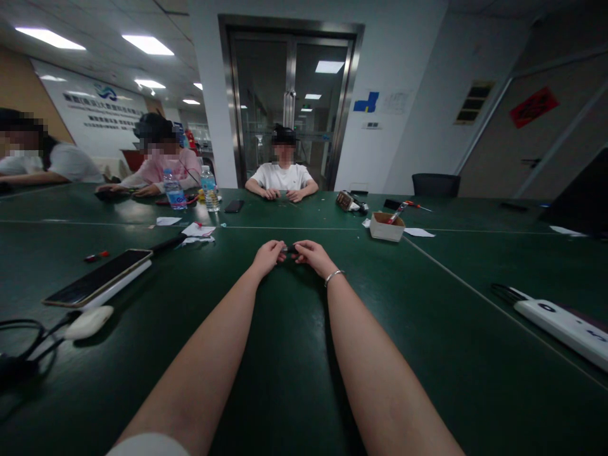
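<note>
Both my arms reach forward over the dark green table (289, 354), and the hands meet near its middle. My left hand (270, 257) is closed in a pinch on a small dark piece (291, 249), with a bit of shiny metal showing by the fingertips. From the other side, my right hand (311, 254) pinches the black end of the same small piece or one touching it; I cannot tell which. The piece is too small and blurred to name. A silver bracelet (334, 277) circles my right wrist.
To the left lie a phone (102, 277) on a white box, a white earbud-like case (89, 323) and black cables. A small open box (386, 227) stands right of my hands. Water bottles (209, 190) stand farther back. A person (284, 174) sits opposite; others sit at left.
</note>
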{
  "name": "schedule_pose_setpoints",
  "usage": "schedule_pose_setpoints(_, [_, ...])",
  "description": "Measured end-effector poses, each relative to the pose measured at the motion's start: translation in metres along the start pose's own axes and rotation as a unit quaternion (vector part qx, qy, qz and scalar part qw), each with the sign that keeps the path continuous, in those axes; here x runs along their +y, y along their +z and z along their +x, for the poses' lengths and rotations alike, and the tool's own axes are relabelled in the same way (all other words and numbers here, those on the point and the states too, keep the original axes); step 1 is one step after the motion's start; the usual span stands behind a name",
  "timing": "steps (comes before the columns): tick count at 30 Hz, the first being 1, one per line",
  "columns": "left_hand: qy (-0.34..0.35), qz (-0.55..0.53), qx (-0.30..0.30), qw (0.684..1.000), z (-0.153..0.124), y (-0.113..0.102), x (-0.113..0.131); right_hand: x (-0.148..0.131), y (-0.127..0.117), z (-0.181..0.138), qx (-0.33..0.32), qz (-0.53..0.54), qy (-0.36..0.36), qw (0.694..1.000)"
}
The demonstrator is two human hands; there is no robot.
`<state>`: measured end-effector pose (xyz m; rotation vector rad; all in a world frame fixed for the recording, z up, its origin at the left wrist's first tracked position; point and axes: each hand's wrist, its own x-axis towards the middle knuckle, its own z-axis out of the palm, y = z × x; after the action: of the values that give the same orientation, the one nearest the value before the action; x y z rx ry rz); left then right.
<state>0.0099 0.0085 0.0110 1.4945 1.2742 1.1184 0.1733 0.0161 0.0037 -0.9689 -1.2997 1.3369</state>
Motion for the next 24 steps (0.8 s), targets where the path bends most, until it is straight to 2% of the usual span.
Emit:
schedule_pose_setpoints(12, [0.033,0.005,0.021,0.999,0.0035,0.0008,-0.0029,-0.0011,-0.0003,-0.0010,-0.009,-0.003,0.000,1.000])
schedule_pose_setpoints(24, [0.040,0.019,0.005,0.999,0.0052,-0.0008,-0.0070,-0.0012,-0.0007,-0.0018,-0.012,0.000,-0.008,1.000])
